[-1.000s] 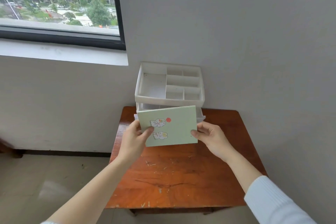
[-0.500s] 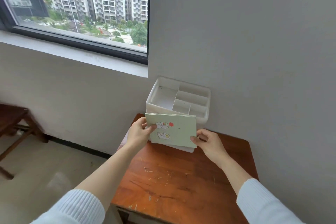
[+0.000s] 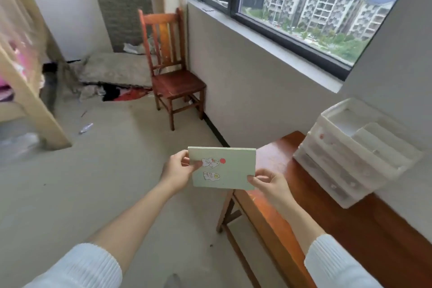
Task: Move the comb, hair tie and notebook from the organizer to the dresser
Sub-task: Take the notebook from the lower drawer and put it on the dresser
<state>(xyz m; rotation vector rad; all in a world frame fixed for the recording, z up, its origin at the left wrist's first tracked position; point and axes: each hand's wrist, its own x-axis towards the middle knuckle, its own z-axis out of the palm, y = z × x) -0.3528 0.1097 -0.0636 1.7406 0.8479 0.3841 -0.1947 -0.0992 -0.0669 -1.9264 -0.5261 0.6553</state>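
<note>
I've got the notebook [image 3: 223, 168] mid-frame, held out over bare floor w/ both hands. Left hand [image 3: 176, 170] pinches its left edge, thumb over the cover by the sticker; right hand [image 3: 271, 183] pinches the lower right corner w/ fingertips only. Hands sit apart, one per side, both clamped on the notebook. It's tilted, cover facing me.

The organizer [image 3: 355, 154] sits at frame right on the wood table [image 3: 364, 236], well apart from the notebook now. Its top tray looks empty; drawers too blurry to read. Can't see comb or hair tie anywhere, so can't tell where they stand.

Risks as I judge them:
- Right grip is thin, corner only. A quick swing could let that corner slip; notebook would pivot on the left hand or drop to the floor.
- Frame is smeared at upper left, so the view is prob. turning fast. I can't id a dresser for sure; the pale wood piece [image 3: 28, 91] at far left might be it, not certain.
- Chair [image 3: 173, 70] stands upper centre and floor clutter behind it, so trip/bump risk if I head that way w/o looking.
</note>
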